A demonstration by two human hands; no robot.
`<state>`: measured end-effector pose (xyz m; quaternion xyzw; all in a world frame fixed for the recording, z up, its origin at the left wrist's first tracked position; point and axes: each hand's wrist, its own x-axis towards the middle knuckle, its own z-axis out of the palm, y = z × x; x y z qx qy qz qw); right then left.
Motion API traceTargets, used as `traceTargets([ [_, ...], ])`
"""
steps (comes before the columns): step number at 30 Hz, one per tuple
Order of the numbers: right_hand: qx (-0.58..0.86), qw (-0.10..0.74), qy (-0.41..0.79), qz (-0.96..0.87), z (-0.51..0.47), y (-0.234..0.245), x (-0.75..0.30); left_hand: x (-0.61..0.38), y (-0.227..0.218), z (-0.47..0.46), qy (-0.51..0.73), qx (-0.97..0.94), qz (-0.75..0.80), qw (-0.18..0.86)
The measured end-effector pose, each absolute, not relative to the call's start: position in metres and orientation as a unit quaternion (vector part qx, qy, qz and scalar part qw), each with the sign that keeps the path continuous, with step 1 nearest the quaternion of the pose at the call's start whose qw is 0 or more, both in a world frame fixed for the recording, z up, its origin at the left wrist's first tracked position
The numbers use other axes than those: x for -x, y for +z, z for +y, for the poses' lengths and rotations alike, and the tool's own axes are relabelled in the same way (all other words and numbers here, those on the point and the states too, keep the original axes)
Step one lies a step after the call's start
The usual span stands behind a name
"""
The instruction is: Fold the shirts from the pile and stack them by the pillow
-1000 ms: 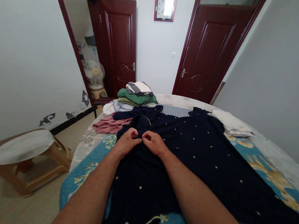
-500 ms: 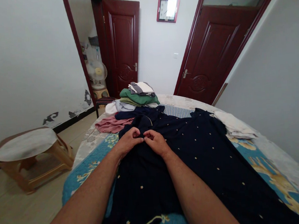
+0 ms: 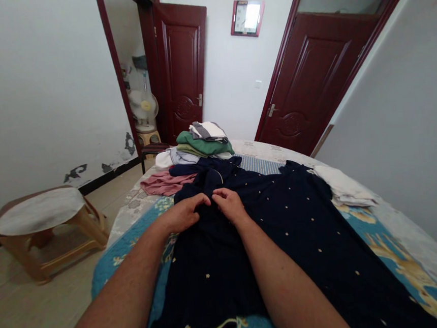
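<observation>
A navy shirt [image 3: 278,230] with small pale flowers and light piping lies spread in front of me. Over its upper part, near the collar [image 3: 214,177], my hands are close together. My left hand [image 3: 184,213] rests at the cloth with its index finger stretched toward the right and its thumb apart, lower down. Thumb and fingertips of my right hand [image 3: 229,204] are pinched at the shirt's front; whatever small part lies between them is hidden. The left forearm crosses the shirt's left side.
A folded clothes stack [image 3: 205,142] stands at the back, with a pink garment [image 3: 168,182] before it. White folded cloth [image 3: 345,186] lies right. Beneath is a blue patterned cover [image 3: 123,254] on a table. A stool [image 3: 42,212] stands left.
My left thumb has drawn back from the fingertips, and the index finger now reaches out toward my right hand. The right hand stays pinched at nearly the same place.
</observation>
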<state>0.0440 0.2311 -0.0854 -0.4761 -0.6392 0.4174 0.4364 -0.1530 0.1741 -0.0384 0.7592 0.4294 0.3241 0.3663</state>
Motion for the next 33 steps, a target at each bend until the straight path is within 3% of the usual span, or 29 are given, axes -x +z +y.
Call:
traceTargets([
  [13,0.459,0.424,0.402,-0.669,0.234,-0.093,-0.043,0.201,-0.037,0.186,0.381,-0.643,0.577,0.327],
  [22,0.475,0.351,0.326,-0.738,0.229,-0.083,-0.038,0.202,-0.041,0.187,0.358,-0.644,0.545,0.399],
  [30,0.544,0.29,0.344,-0.709,0.251,-0.077,-0.015,0.195,-0.044,0.18,0.429,-0.506,0.477,0.577],
  [33,0.549,0.321,0.337,-0.694,0.247,-0.084,-0.011,0.192,-0.044,0.18,0.436,-0.507,0.465,0.58],
])
